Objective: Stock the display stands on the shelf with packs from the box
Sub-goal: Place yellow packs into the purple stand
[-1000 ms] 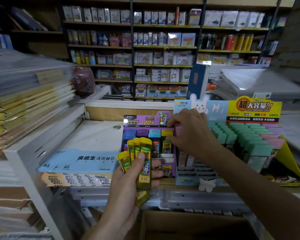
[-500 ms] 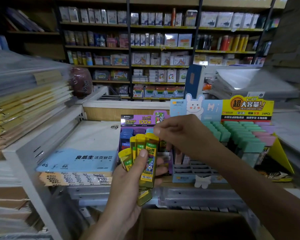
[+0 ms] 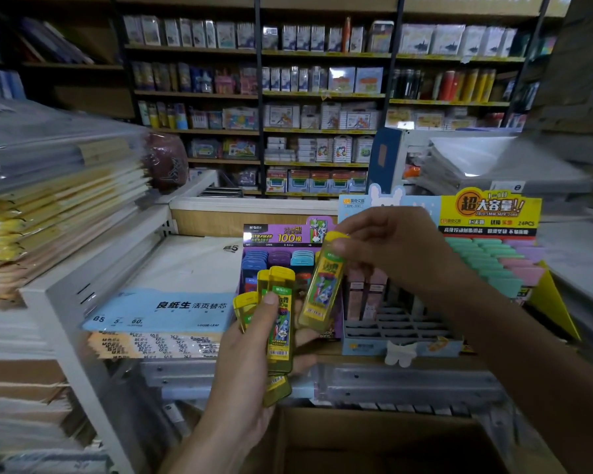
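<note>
— Through the head camera: the left hand (image 3: 250, 354) grips a fan of yellow packs (image 3: 283, 330), thumb pressed across them, just in front of the purple display stand (image 3: 278, 236).
— And the right hand (image 3: 391, 254) pinches a single pack (image 3: 322, 285) by its cap, over the stand's right side.
— Light, stiff, slick plastic, I'd guess, so take it at the cap end. The slot beneath is blurred.
— The box (image 3: 374, 436) waits below the shelf.
</note>
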A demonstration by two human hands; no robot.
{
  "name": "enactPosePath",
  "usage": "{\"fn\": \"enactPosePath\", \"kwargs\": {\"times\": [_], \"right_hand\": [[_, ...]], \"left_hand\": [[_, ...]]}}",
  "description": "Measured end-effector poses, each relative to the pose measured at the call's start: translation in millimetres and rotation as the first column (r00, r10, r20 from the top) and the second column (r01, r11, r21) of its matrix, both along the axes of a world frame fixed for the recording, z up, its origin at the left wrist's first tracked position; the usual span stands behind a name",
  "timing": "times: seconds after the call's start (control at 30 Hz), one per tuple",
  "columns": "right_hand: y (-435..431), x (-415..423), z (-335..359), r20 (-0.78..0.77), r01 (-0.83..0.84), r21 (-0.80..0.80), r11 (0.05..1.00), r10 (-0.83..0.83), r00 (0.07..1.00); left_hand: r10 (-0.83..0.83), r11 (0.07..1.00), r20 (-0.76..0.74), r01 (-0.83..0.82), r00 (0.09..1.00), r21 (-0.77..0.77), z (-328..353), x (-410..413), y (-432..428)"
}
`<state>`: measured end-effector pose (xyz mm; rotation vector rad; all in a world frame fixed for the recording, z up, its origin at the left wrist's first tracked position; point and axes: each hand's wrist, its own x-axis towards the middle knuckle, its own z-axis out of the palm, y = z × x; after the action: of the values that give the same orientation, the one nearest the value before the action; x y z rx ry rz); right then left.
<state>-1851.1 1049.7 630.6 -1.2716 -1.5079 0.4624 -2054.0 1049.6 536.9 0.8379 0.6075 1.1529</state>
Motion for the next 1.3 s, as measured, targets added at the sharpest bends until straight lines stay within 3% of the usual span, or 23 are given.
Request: {"fn": "enactPosePath", "kwargs": {"times": [0.23,0.53,0.83,1.13,1.3], "right_hand": [[10,15,10,0.202,0.066,0.151,0.986,-0.096,0.975],[33,15,-3,0.428,0.08,0.065,0.995,-0.1,0.898],[40,5,-13,0.608,0.12,0.114,0.986,-0.165,0.777],[44,1,-23,0.658,0.186,0.101,0.977,-0.206,0.724],[36,5,-16,0.592,0.175,0.14,0.975,-0.224,0.774]], "left_hand": [[0.066,0.997,-0.041,-0.063,0.997,0.054,-5,-3,3],[0.083,0.996,-0.029,-0.082,0.996,0.022,-10,-4,9],[0.061,0.998,-0.053,-0.06,0.997,0.024,-13,-3,14],[0.06,0.998,-0.04,-0.061,0.997,-0.005,-12,0,15],[0.047,0.999,-0.035,-0.047,0.998,0.015,-9,0,12]]}}
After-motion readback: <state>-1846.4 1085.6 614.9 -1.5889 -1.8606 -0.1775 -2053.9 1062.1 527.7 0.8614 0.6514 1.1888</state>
